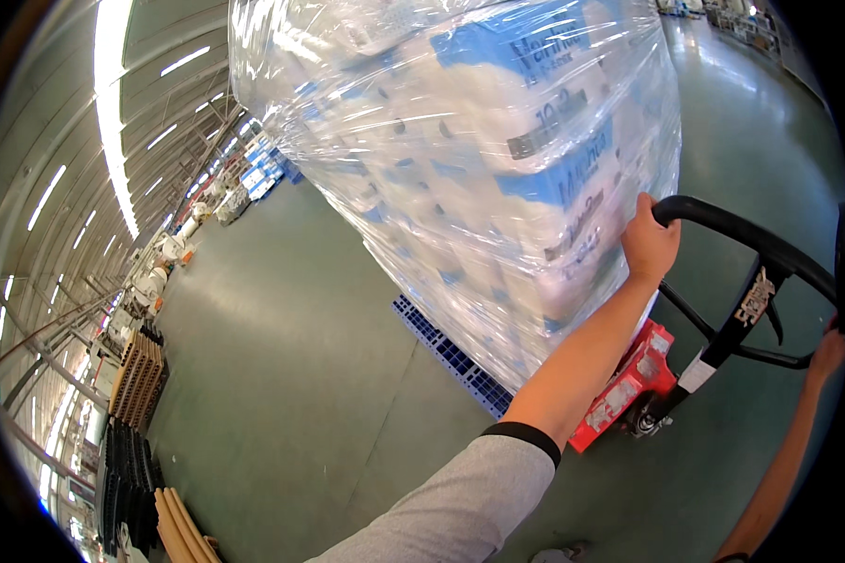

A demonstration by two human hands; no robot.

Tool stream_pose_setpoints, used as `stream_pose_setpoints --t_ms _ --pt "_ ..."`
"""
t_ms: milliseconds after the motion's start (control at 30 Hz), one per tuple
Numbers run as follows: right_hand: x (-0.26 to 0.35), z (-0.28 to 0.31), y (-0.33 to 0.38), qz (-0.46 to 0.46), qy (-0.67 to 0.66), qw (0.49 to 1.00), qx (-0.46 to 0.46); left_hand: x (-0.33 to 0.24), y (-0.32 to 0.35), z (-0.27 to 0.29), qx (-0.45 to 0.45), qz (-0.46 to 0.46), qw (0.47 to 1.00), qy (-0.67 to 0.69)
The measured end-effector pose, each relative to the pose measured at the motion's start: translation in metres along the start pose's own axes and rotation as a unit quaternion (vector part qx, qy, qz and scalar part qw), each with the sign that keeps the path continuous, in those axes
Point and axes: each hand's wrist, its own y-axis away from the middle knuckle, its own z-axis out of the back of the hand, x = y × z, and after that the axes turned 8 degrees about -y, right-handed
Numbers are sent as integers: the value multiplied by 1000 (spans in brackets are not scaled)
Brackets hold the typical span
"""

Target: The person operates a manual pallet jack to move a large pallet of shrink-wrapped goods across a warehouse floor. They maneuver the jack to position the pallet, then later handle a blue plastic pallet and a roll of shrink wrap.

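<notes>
My left hand (650,238) is closed at the left corner of the black loop handle (723,218) of a pallet jack, close beside the wrapped load. At the handle's right side, near the dark rim of the picture, my right hand (828,355) is curled round it, its fingers partly lost in shadow. The jack's red body (629,385) sits low against the load. A tall stack of white and blue packs (498,169), wound in clear stretch film, stands on a blue plastic pallet (451,355). The jack's forks are hidden under the pallet.
Green floor (282,328) stretches to the left and right of the load. Along the left side stand brown stacked pallets (139,375), black stacked pallets (127,479) and brown tubes (183,530). Farther back are blue and white stacks (265,169). Part of a shoe (556,555) shows below.
</notes>
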Motion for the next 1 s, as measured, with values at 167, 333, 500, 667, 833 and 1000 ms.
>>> stream_pose_setpoints --t_ms 167,333,500,667,833,1000 --pt "30 -22 -3 -71 -28 996 36 -2 19 -8 -3 49 999 -24" --pt "60 -47 -8 -89 -96 991 21 -10 21 -1 -30 38 998 -41" --pt "63 -66 -16 -97 -152 984 8 -10 27 3 -45 34 998 -41" --pt "29 -56 -37 -87 -121 989 19 -14 37 8 -63 -1 997 -35" --pt "26 -69 -39 15 14 998 62 -10 51 14 -71 28 997 -20" --pt "22 -79 -41 27 -7 998 64 -25 66 14 -103 45 994 -19"
